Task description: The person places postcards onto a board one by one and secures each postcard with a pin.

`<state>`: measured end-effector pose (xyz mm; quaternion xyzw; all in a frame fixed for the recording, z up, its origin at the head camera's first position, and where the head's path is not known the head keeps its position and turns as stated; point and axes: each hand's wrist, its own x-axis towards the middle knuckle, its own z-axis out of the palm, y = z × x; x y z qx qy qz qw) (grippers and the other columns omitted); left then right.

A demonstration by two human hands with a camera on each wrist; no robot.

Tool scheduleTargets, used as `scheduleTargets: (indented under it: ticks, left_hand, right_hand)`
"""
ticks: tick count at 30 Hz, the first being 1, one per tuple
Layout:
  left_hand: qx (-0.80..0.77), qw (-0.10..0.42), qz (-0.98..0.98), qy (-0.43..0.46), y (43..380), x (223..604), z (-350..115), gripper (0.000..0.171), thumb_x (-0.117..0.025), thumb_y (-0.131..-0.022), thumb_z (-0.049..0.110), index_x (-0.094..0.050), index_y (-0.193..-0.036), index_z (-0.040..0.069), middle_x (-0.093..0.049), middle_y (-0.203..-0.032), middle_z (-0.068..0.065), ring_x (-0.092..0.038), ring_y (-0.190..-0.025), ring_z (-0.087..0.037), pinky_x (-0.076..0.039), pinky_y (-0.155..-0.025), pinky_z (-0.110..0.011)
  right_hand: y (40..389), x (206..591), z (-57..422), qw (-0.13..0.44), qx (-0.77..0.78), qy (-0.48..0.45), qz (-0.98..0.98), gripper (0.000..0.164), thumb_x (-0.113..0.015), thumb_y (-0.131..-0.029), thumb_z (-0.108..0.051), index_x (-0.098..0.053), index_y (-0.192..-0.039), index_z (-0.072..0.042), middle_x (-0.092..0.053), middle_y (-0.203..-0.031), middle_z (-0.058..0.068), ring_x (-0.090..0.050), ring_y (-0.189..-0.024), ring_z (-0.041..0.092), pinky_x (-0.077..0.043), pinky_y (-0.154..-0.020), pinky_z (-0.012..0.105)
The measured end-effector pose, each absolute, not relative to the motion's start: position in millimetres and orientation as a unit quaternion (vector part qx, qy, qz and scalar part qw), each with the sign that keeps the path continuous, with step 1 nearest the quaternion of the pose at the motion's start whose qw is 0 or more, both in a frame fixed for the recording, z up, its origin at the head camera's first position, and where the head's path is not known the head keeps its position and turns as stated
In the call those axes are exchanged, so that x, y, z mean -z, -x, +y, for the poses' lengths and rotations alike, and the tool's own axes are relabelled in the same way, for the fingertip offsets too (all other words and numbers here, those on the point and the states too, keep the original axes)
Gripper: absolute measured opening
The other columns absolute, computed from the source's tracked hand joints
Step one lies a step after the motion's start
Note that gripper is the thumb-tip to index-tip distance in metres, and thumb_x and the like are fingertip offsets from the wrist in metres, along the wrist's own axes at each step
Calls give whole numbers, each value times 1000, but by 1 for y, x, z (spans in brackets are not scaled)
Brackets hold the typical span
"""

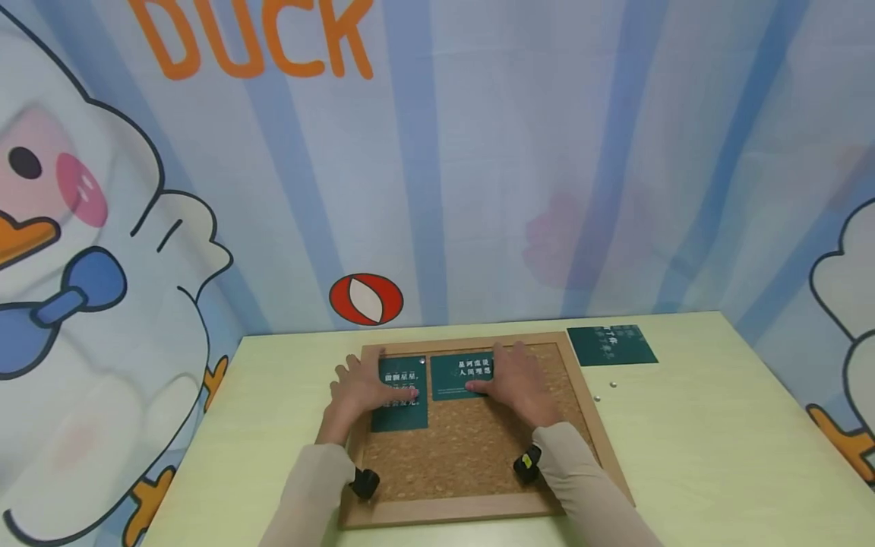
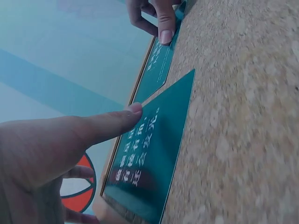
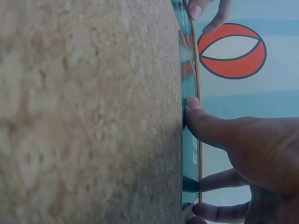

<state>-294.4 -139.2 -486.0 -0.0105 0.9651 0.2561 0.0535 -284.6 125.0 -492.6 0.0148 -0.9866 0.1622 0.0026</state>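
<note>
On the corkboard (image 1: 444, 460), two green cards (image 1: 458, 374)

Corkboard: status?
Left hand at left card, right hand at right card. Both on upper corkboard. Third card beside upper right corner. No obstruction seen.

It looks like a little booth: a yellow worktop (image 1: 711, 425) by a blue striped sheet (image 1: 478, 190) with a big cartoon duck (image 1: 102, 334) and the orange word DUCK (image 1: 301, 69).
</note>
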Motion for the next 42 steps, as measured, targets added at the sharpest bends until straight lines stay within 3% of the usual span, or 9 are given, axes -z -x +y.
scheduleTargets:
  ticks: [7, 12, 18, 26, 42]
  left_hand:
    - [-238, 32, 970, -26, 306, 488, -128, 108, -90, -69, 61, -46, -156, 14, -43, -148, -26, -36, -135, -48, -31, -106, -74]
    - [-230, 13, 968, -99, 315, 491, -120, 99, -86, -74, 62, -50, -154, 13, -42, -153, -23, -33, -141, -46, -28, -111, -69]
    - [-184, 19, 970, -155, 327, 495, -112, 99, -80, -77, 67, -51, -154, 13, -47, -153, -19, -40, -141, -42, -34, -113, -63]
    - [-140, 45, 974, -174, 340, 493, -100, 103, -80, -76, 70, -49, -156, 13, -50, -150, -17, -46, -134, -42, -35, -112, -61]
    - [-135, 72, 975, -160, 346, 494, -97, 101, -83, -75, 67, -49, -154, 14, -47, -150, -17, -43, -134, -41, -31, -115, -62]
  right_hand:
    - [285, 496, 124, 6, -172, -8, -985, 82, -84, -80, -59, -62, -131, 2, -58, -115, 25, -61, -103, 41, -54, -86, 56]
    - [284, 496, 125, 10, -172, -11, -985, 82, -84, -81, -59, -62, -130, 2, -58, -116, 25, -61, -104, 41, -54, -86, 57]
    - [284, 497, 123, 13, -170, -15, -985, 81, -84, -80, -60, -62, -127, 2, -58, -116, 26, -62, -104, 42, -55, -85, 56]
    - [286, 498, 124, 9, -173, -3, -985, 85, -83, -80, -61, -61, -133, 2, -57, -122, 27, -61, -109, 44, -54, -88, 58]
    - [283, 498, 126, 13, -191, -1, -982, 85, -83, -82, -58, -57, -136, 2, -54, -123, 27, -59, -111, 45, -52, -89, 59]
